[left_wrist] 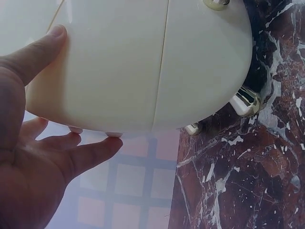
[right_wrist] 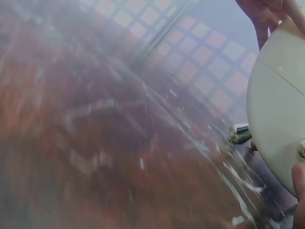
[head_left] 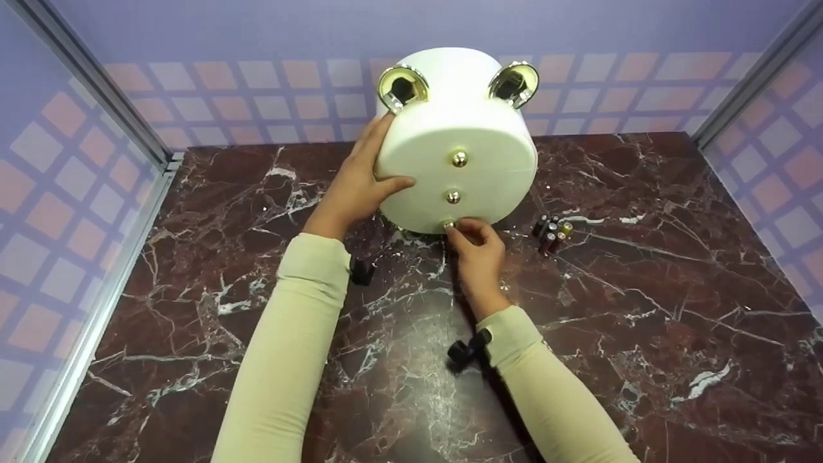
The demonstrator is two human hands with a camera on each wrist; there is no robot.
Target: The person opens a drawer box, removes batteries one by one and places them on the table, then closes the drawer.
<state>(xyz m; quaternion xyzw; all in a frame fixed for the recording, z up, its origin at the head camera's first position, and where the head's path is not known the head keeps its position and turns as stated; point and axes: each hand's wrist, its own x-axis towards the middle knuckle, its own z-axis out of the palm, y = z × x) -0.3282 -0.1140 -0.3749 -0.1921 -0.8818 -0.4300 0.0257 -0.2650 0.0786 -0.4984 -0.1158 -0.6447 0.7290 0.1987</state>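
A glossy white rounded storage case with two gold ears stands at the back of the table. Three round gold knobs run down its front, the middle knob between the other two. My left hand grips the case's left side, thumb on the front face and fingers along the side. My right hand pinches the lowest knob between thumb and finger. A thin seam crosses the front in the left wrist view. Gold feet show under the case.
Several small shiny tubes stand bunched on the table, right of the case. The table is dark red marbled stone. A checked lilac wall rises behind the case, with side panels at left and right.
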